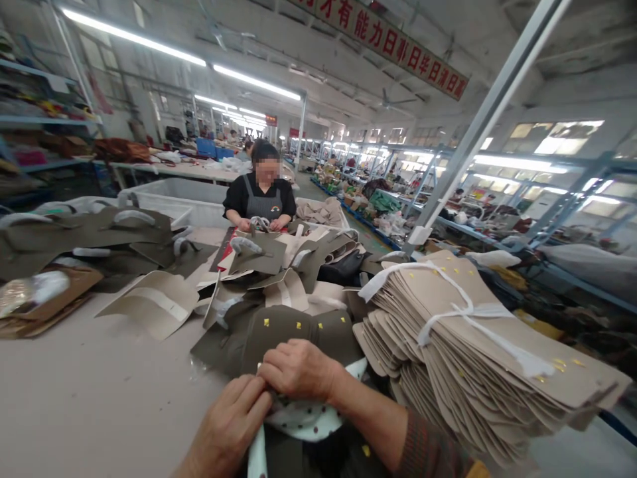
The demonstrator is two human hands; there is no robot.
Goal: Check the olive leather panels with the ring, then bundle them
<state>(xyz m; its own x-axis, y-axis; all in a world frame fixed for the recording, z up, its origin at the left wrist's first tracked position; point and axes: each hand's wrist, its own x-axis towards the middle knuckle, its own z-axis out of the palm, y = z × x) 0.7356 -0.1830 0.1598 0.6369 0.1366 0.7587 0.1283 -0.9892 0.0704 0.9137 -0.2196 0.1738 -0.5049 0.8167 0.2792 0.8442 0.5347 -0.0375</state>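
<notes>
My left hand (231, 421) and my right hand (298, 368) meet at the bottom centre, both with fingers curled and pinched together over a dark olive piece (279, 328) with small yellow marks. A pale cloth with dark dots (303, 418) lies under my hands. What the fingers pinch is hidden between them. Just to the right stands a tall tied bundle of beige cut pieces (478, 345), bound with a white strip (462, 312).
A co-worker in black with a grey apron (261, 199) works across the table (74, 392). Olive and beige pieces (269, 265) are heaped between us. White bins (174, 196) stand behind, cardboard (50, 299) at the left, a metal post (478, 119) at the right.
</notes>
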